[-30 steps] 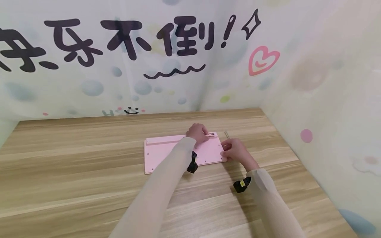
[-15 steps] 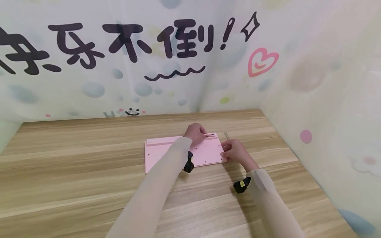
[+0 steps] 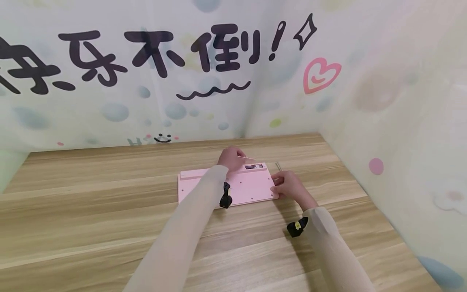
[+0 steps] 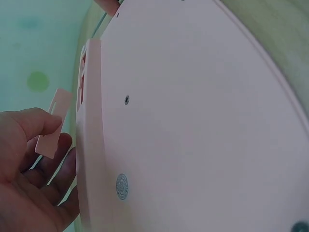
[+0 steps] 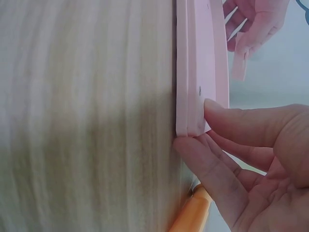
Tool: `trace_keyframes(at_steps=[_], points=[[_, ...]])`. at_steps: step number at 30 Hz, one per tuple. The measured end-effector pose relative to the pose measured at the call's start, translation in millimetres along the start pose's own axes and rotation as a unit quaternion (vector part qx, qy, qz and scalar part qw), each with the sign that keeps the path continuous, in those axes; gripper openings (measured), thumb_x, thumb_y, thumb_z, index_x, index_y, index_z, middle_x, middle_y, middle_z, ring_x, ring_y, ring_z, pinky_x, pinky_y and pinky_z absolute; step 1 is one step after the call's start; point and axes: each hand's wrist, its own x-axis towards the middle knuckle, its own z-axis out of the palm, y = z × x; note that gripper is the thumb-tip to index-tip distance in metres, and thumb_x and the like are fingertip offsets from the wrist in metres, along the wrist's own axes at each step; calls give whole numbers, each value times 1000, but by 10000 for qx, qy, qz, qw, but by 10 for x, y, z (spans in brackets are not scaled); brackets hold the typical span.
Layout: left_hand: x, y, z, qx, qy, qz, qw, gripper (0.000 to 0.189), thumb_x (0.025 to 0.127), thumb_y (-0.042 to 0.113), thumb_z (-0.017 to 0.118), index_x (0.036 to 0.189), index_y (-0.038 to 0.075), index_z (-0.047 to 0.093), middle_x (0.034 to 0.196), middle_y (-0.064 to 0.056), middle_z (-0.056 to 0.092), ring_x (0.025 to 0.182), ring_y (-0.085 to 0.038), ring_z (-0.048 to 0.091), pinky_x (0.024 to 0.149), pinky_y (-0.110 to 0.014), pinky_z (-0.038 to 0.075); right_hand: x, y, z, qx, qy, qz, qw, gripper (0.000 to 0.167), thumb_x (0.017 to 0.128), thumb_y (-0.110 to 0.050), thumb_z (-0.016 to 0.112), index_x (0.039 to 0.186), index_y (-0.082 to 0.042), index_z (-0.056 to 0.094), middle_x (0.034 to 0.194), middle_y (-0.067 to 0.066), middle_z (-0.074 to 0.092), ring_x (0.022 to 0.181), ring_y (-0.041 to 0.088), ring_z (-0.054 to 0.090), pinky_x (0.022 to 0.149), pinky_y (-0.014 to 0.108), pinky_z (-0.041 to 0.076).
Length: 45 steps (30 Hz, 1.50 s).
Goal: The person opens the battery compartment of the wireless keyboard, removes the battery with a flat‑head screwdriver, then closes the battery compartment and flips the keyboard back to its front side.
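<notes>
The left arm (image 3: 178, 231) slants up from the bottom edge to the left hand (image 3: 230, 157) at mid-frame – thumb (image 4: 41, 121) pinching, the other fingers (image 4: 62, 181) loosely bent at lower left of the left wrist view. The right arm (image 3: 337, 247) rises from lower right, leaning left; the right hand (image 3: 289, 185), right of centre, also pinches – its thumb above its fingers in the right wrist view.

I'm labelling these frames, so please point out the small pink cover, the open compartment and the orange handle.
Small pink cover (image 4: 48, 144), left wrist view: its lower end.
Open compartment (image 3: 250, 167), head view: its dark interior.
Orange handle (image 5: 191, 213), right wrist view: its visible middle.
</notes>
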Motion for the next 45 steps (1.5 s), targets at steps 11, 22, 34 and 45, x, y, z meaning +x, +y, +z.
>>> trace_keyframes(at_steps=[11,22,34,45], points=[[-1,-107,-37,-378,289,-288,9985,21,86,10,55,102,5,68,103,-8,64,97,-24,56,84,-36,46,14,24,-12,-24,17,-38,10000,36,78,2,69,113,6,58,93,17,61,70,18,58,57,29,54],[-116,-81,-89,-142,593,-356,9975,20,86,4,55,100,1,68,101,-12,65,97,-26,58,83,-35,47,24,31,-1,-102,66,-98,9999,36,79,1,69,113,5,59,93,17,61,71,19,58,56,29,53],[-68,-211,-94,100,538,-396,9977,19,89,7,55,104,3,66,104,-10,64,100,-25,57,86,-35,45,19,35,-5,-104,64,-88,9999,37,79,1,69,114,5,59,95,18,61,72,20,58,57,29,53],[-70,-231,-113,-96,645,-686,9955,14,90,6,54,99,4,66,98,-10,63,89,-24,56,78,-35,48,12,27,-5,-172,96,-124,9997,37,78,1,69,114,5,59,94,17,61,72,20,58,57,29,53]])
